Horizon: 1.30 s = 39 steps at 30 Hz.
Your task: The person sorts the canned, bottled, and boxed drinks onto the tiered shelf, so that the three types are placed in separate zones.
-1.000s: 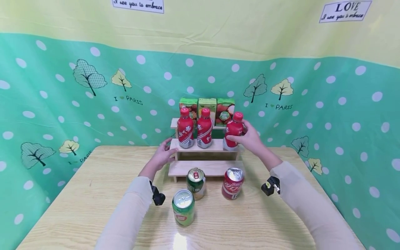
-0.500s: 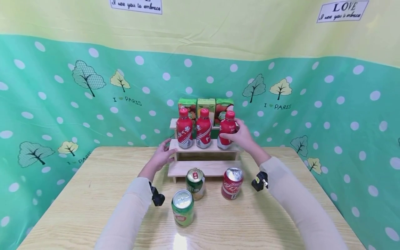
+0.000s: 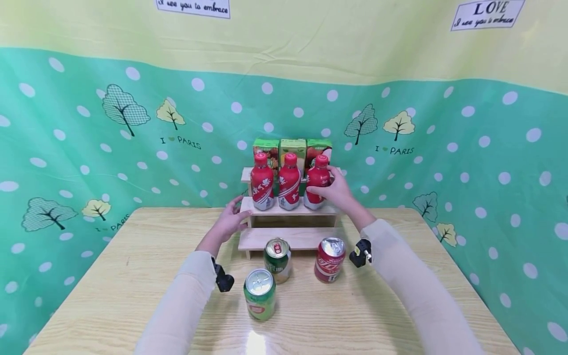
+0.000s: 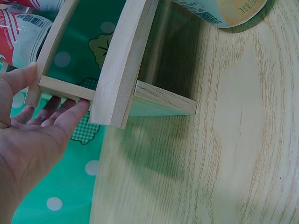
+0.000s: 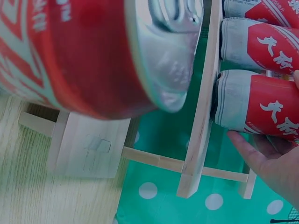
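Note:
My right hand (image 3: 336,192) grips a red plastic bottle (image 3: 317,178) with a white base, upright at the right end of the middle step of a tiered wooden shelf (image 3: 306,238). In the right wrist view, the thumb and fingers lie around this bottle (image 5: 259,106), whose base is at the board. To its left, two matching bottles, the middle one (image 3: 290,183) and the left one (image 3: 262,185), stand in the same row. My left hand (image 4: 37,135) holds the shelf's left end, thumb against the middle board and fingers at the side support.
Juice cartons (image 3: 293,150) line the top step. In front of the shelf on the table (image 3: 155,276) stand a dark green can (image 3: 278,264), a light green can (image 3: 260,298) and a red can (image 3: 330,262). A patterned curtain (image 3: 284,118) hangs behind.
My right hand has moved left with the bottle, which went from tilted at the shelf's right end to upright beside the middle bottle. The left hand stays on the shelf.

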Tool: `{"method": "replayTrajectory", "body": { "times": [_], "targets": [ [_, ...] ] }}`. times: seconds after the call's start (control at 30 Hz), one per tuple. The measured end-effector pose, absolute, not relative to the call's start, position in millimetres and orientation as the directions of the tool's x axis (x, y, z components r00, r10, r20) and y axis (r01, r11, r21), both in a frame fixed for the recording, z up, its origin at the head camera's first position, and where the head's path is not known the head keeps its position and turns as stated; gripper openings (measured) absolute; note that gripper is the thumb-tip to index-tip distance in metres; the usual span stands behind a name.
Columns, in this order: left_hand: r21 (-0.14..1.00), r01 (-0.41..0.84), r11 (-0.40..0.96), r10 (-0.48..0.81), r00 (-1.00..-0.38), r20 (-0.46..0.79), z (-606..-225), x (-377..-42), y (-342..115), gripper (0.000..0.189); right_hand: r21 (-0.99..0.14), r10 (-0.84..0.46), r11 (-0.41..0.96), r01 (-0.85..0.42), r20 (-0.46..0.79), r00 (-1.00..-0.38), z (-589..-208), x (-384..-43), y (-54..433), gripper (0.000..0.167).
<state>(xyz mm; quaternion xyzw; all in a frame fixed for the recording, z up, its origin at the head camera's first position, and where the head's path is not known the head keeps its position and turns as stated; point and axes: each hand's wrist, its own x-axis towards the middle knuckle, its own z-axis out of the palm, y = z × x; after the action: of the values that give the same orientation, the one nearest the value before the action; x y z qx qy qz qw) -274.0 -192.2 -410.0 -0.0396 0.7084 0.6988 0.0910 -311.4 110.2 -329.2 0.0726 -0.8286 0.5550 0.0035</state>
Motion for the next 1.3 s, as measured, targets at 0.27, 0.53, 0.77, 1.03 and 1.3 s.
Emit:
{"method": "replayTrajectory", "body": {
  "times": [0.27,0.53,0.77,1.03,1.3],
  "targets": [
    [0.981,-0.193,0.025,0.078,-0.978,-0.195,-405,-271,-191,0.071,-0.927,-0.054,0.354,-0.126,0.114,-0.992,-368,-349,115,0.093],
    [0.98,-0.195,0.038,0.065,-0.978,-0.197,-409,-272,-190,0.071,-0.917,-0.051,0.386,-0.103,0.091,-0.995,-353,-331,109,0.089],
    [0.982,-0.188,0.026,0.065,-0.98,-0.189,-408,-271,-190,0.071,-0.931,-0.055,0.356,-0.08,0.065,-0.996,-338,-311,104,0.083],
    [0.983,-0.185,0.017,0.066,-0.98,-0.185,-408,-272,-190,0.07,-0.942,-0.064,0.325,-0.083,0.066,-0.996,-337,-305,109,0.08],
    [0.983,-0.182,0.018,0.064,-0.981,-0.182,-407,-272,-191,0.07,-0.936,-0.079,0.339,-0.09,0.067,-0.995,-336,-294,121,0.077]
  ]
}}
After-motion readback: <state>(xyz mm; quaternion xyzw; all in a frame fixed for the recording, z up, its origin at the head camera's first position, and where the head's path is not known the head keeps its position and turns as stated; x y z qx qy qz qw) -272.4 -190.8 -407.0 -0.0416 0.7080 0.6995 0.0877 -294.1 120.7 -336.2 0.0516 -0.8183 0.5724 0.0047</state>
